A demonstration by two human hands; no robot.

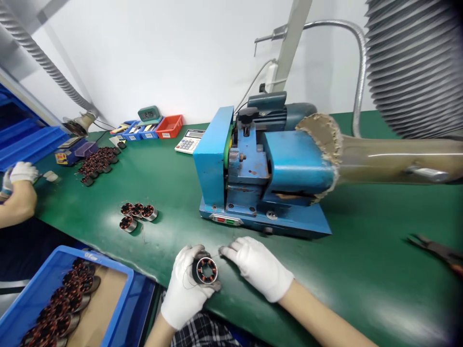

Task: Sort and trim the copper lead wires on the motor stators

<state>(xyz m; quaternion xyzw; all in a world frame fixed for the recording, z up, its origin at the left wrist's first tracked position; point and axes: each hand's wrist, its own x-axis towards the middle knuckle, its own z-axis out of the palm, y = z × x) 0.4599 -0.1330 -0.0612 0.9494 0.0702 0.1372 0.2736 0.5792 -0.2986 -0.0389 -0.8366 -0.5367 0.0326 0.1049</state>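
Head view. Your left hand (186,284), in a white glove, is curled around a wound stator (201,271), fingers and thumb closed on its outer wall. The stator sits just in from the near edge of the green surface (173,188), its ring face and copper coils turned up toward you. Your right hand (260,267), also gloved, is beside it with thumb and fingertips drawn close together at a fine wire lead (214,255); cannot tell whether the lead is actually pinched.

Handling, judged by eye: the metal body should be stiff and fairly dense for its size, smooth enough to slip a little under glove cloth. The coils and leads look the fragile part. Best hold for you: around the outer wall, as your left hand has it, clear of the windings; take leads by their free ends, lightly.

Four more stators (137,211) stand grouped farther left, nearer the near edge than the far one. A blue bin (112,266) of them lies just off the near edge, at left. The blue machine (249,168) stands behind your hands, toward the far edge; pliers (437,248) lie well to its right. A co-worker's gloved hand (23,172) shows by the left end.
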